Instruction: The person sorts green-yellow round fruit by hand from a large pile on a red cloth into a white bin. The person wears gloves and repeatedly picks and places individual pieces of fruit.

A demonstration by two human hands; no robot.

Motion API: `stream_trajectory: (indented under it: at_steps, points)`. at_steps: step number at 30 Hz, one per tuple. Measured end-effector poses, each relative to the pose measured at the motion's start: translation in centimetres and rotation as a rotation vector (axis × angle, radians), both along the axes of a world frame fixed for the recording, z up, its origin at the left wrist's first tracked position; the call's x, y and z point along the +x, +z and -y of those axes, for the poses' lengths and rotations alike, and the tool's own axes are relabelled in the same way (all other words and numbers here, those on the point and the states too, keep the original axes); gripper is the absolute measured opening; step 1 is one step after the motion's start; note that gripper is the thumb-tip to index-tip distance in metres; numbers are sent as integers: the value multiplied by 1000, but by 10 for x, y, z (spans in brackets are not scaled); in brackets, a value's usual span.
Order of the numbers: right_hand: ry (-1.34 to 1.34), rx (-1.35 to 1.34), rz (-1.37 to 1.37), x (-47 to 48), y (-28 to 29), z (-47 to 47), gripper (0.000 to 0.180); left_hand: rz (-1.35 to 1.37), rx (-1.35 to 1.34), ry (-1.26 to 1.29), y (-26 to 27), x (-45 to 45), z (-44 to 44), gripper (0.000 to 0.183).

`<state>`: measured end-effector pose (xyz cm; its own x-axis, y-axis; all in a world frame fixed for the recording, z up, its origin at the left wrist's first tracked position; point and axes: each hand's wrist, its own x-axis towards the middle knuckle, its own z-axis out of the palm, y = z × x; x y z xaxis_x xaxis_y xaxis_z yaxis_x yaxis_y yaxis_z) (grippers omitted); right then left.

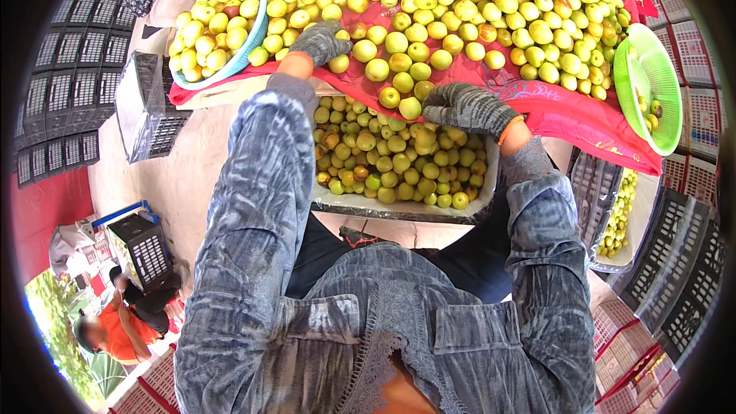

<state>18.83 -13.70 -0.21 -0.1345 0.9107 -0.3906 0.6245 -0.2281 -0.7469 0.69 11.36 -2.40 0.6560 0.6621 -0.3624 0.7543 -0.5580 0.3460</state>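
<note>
My left hand [319, 43], in a grey knit glove, rests among round yellow-green fruits [397, 42] on a red cloth [366, 18]. Its thumb side touches or nearly touches a few fruits; whether it grips one is hidden. At the cloth's front edge is my right hand [468, 108], in a striped grey glove, curled beside several fruits; its palm is out of sight. Directly below, a lined crate [402, 211] holds many similar fruits. A blue basket [260, 23] full of fruit tilts left of my left hand.
A green plastic basket [667, 80] with a few fruits leans at the cloth's right edge. Another lined crate of fruit [621, 213] stands at lower right. Black crates [75, 63] are stacked at left, more [673, 259] at right. A person in orange [123, 330] is at lower left.
</note>
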Motion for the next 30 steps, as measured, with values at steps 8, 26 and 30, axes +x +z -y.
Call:
stream_trajectory:
  at_steps: [8, 26, 30]
  points:
    - [-544, 392, 641, 55, -19, -13, 46, 1048, -961, 219, 26, -29, 77, 37]
    - [-490, 143, 391, 54, -49, -33, 60, 1259, -1309, 337, 63, -45, 117, 51]
    - [-434, 108, 398, 50, -49, -33, 63, 1141, -1185, 385, 41, -49, 114, 30]
